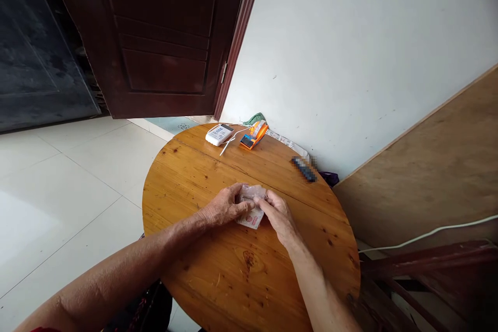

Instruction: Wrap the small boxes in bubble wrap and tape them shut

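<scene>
As our two hands meet over the round wooden table point(194, 181), it's all happening at the packet point(252, 219), a small pale sachet with red print, caught right between them! Our left hand point(227, 206) has its left edge, thumb laid across the front, fingers curling behind. From the other side comes our right hand point(278, 213), thumb pressing near the middle, fingers at the upper right edge, so both of us are pinching. What sits under those fingers is hidden, folks; we can't tell.

Beyond the grip, there's an orange tape dispenser point(254, 136), and just to its left a white handheld device point(219, 135) with a dark end panel, a white cord point(229, 143) lying between the two. Off to the right of the grip, farther out, we spot a dark, blurred bar-shaped object point(304, 169) near the table's edge.
</scene>
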A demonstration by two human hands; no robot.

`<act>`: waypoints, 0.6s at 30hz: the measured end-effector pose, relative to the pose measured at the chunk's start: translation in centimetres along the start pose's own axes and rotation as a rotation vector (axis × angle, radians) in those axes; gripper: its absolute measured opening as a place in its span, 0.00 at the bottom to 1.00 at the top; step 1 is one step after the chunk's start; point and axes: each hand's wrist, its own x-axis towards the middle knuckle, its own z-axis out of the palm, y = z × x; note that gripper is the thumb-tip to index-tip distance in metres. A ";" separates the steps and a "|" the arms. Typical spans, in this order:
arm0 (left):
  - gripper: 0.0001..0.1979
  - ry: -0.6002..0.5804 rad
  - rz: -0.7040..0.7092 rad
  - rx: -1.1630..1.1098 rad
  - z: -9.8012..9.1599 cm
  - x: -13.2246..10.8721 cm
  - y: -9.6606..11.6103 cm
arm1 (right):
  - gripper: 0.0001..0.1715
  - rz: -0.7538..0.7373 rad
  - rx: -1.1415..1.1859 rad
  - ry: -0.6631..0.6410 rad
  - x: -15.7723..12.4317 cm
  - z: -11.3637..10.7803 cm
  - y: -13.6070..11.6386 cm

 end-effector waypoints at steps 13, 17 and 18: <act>0.31 0.130 -0.104 0.152 0.2 0.6 0.7 | 0.22 0.012 0.155 -0.199 -0.7 -1.0 0.3; 0.36 -0.003 -0.130 -0.077 -0.5 0.0 0.8 | 0.20 0.017 0.112 -0.100 -0.9 -0.8 0.6; 0.39 -0.034 -0.129 -0.123 -0.6 -0.1 0.6 | 0.20 0.010 0.099 -0.094 -1.0 -0.8 0.6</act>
